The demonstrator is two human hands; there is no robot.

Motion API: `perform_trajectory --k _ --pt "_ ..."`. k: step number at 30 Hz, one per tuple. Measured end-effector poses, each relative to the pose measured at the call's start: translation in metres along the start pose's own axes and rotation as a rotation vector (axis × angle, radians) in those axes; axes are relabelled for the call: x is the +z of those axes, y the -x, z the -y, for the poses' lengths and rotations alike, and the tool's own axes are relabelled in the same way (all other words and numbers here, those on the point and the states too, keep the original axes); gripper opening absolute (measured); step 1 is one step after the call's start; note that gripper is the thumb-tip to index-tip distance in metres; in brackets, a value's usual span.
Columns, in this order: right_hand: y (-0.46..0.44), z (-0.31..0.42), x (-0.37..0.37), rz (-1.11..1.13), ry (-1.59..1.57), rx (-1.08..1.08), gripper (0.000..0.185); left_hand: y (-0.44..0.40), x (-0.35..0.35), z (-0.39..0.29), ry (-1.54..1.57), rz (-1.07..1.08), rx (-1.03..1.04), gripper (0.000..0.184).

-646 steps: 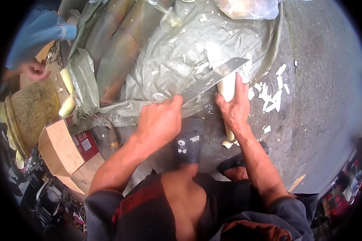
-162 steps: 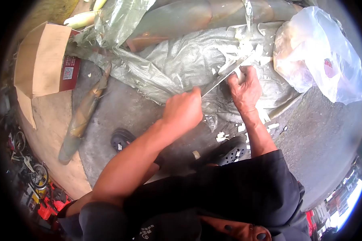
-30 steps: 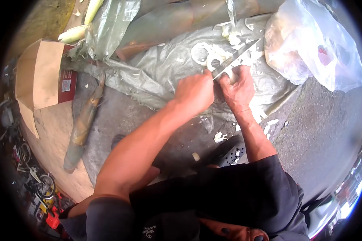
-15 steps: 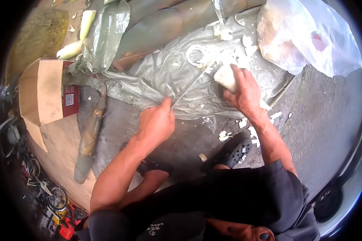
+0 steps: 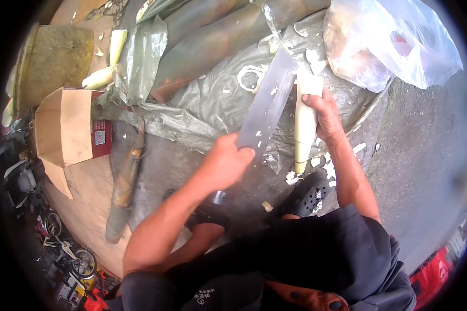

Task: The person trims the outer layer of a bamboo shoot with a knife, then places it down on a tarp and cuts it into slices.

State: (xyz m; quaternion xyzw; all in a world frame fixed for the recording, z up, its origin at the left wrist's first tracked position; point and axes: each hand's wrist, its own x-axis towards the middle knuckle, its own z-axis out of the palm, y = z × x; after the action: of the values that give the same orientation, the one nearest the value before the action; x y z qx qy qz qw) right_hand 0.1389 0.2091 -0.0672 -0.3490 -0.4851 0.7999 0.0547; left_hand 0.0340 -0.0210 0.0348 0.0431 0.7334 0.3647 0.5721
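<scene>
My left hand (image 5: 224, 161) is closed around the handle of a large knife (image 5: 270, 101), whose wide blade points up and to the right. In my right hand (image 5: 327, 116) is a peeled white shoot (image 5: 305, 122), held upright in view with its yellowish narrow tip toward my shoe. The blade is just left of the shoot's thick end. White peelings and a ring-shaped slice (image 5: 250, 78) lie on the grey-green woven sheet (image 5: 202, 103) behind the knife.
Large unpeeled shoots (image 5: 213, 44) lie across the back, beside a clear plastic bag (image 5: 394, 41) at right. At left are an open cardboard box (image 5: 75, 127), a yellowish bucket (image 5: 57, 62) and a brown shoot (image 5: 124, 189). My dark shoe (image 5: 311, 194) is near white scraps.
The knife has turned so its broad face shows and sits nearer the shoot. My right hand has tilted the shoot, so its full length now shows. The view has shifted slightly.
</scene>
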Motion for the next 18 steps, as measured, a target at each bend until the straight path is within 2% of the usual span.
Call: perform_trajectory --k 2,3,4,5,6,7,11,14,15,18 --pt "-0.001 -0.002 -0.004 -0.019 -0.046 0.030 0.056 0.012 -0.022 -0.013 -0.031 0.025 -0.053 0.027" --pt "-0.002 -0.002 -0.005 -0.047 -0.054 0.033 0.055 0.019 -0.031 -0.016 -0.139 -0.042 0.048 0.030" --pt "-0.003 -0.002 -0.006 -0.074 -0.062 0.039 0.053 0.029 -0.043 -0.028 -0.328 -0.068 0.044 0.030" --pt "-0.004 -0.002 -0.007 -0.100 -0.069 0.046 0.052 0.023 -0.058 0.005 -0.514 -0.190 0.325 0.029" --pt "-0.003 -0.003 -0.008 -0.112 -0.092 0.033 0.051 0.047 -0.061 -0.039 -0.835 -0.208 0.155 0.023" --pt "-0.004 -0.004 -0.008 -0.122 -0.115 0.017 0.050 0.052 -0.071 -0.037 -1.187 -0.273 0.344 0.016" --pt "-0.007 -0.005 -0.016 -0.037 -0.232 -0.004 0.049 0.079 -0.085 -0.056 -1.724 -0.316 0.497 0.020" --pt "-0.008 0.005 -0.009 -0.136 -0.085 0.002 0.049 0.085 -0.078 -0.073 -1.912 -0.337 0.682 0.020" --pt "-0.011 0.010 -0.007 -0.162 -0.062 -0.046 0.049 0.085 -0.073 -0.078 -1.942 -0.321 0.684 0.024" --pt "-0.009 0.027 -0.011 -0.261 -0.033 -0.140 0.050 0.078 -0.058 -0.082 -1.886 -0.273 0.503 0.028"
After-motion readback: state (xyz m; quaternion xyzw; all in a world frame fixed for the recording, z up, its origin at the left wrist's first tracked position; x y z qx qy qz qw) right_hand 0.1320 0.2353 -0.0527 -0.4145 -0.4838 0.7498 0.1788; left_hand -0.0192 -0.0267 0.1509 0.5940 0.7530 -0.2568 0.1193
